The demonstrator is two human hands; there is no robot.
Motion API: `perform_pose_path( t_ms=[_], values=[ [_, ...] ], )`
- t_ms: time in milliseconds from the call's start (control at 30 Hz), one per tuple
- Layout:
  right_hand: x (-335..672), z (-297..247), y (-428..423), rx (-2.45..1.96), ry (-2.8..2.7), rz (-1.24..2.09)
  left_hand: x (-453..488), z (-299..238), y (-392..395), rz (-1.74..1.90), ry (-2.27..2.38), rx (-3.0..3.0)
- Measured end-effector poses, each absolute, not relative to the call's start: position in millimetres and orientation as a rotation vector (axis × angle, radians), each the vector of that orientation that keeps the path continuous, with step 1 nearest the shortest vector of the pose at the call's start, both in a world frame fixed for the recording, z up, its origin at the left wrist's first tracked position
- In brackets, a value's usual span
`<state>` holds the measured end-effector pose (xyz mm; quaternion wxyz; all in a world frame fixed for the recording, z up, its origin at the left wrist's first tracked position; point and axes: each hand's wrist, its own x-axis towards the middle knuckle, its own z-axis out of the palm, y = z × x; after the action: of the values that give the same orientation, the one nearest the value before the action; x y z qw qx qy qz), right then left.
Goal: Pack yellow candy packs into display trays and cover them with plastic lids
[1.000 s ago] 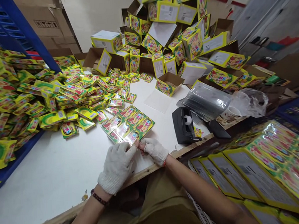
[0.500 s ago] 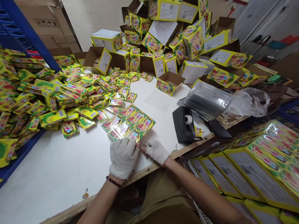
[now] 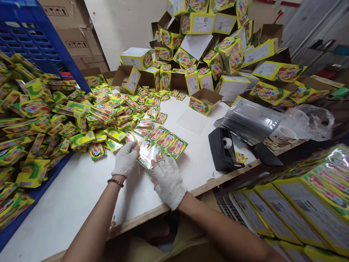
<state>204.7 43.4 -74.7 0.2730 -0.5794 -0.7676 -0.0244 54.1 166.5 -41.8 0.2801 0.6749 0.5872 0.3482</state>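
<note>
A flat block of small printed boxes (image 3: 165,140), green and yellow with a shiny clear surface, sits on the white table in front of me. My left hand (image 3: 125,160), in a white glove with bare fingertips, grips the block's left edge. Over the near edge, my right hand (image 3: 169,179) has its fingers curled on the block, thumb side toward the left. The undersides of both grips are hidden. Loose small boxes (image 3: 106,109) lie heaped just beyond and left of my left hand.
A black tape dispenser (image 3: 224,150) stands right of the block, beside a stack of clear plastic sheets (image 3: 251,120). Open cartons (image 3: 204,101) pile up at the back. A blue crate (image 3: 43,38) borders the left side; packed boxes (image 3: 298,204) fill the lower right.
My hands were close together at the block's near corner. The left has moved to its left edge, and the right has come over the near edge. The view has shifted left.
</note>
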Motion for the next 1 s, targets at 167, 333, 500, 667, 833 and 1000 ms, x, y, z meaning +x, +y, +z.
perform_pose_path(
  t_ms=[167, 333, 500, 667, 833, 1000],
  values=[
    [271, -94, 42, -1.399, -2.206, -0.197, 66, -64, 91, 1.112, 1.465, 1.574],
    [316, -101, 40, -1.273, -2.249, -0.259, 83, -94, 43, 1.294, 1.526, 1.685],
    [309, -106, 41, -1.197, -2.222, -0.346, 72, -95, 58, 1.415, 1.242, 2.632],
    [332, -89, 17, -1.266, -2.209, -0.272, 62, -74, 76, 1.281, 0.816, 2.95],
    [406, -61, -19, -1.824, -1.349, -0.243, 76, -75, 78, 1.387, 0.843, 2.832],
    [447, -54, -22, -2.049, -0.755, 0.385, 111, -83, 81, 1.402, 0.932, 2.794]
  ],
)
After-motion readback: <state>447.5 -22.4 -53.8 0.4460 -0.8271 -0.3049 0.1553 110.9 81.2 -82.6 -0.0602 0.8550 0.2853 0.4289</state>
